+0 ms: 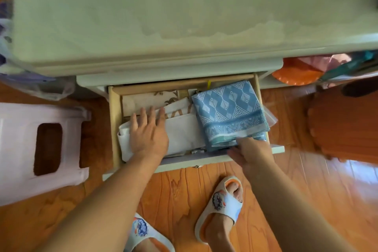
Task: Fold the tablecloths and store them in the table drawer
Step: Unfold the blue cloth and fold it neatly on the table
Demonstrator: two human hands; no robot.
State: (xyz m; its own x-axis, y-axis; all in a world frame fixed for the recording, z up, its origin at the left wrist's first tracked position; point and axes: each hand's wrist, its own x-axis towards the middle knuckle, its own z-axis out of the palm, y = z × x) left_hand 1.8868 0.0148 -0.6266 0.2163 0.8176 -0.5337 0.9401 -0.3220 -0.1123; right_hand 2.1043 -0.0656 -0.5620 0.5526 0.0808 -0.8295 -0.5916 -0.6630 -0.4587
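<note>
Head view looks straight down on the open table drawer [114, 120] below the pale table top [163, 16]. The left hand [148, 133] lies flat, fingers spread, pressing a folded white tablecloth [184, 133] at the drawer's 9 o'clock side. The right hand [248, 152], at 5 o'clock, pinches the near edge of a folded blue patterned tablecloth [229, 110] filling the 3 o'clock side and overhanging the drawer's front. A white plastic stool [18, 149] stands on the wooden floor [306, 200] at far 9 o'clock.
</note>
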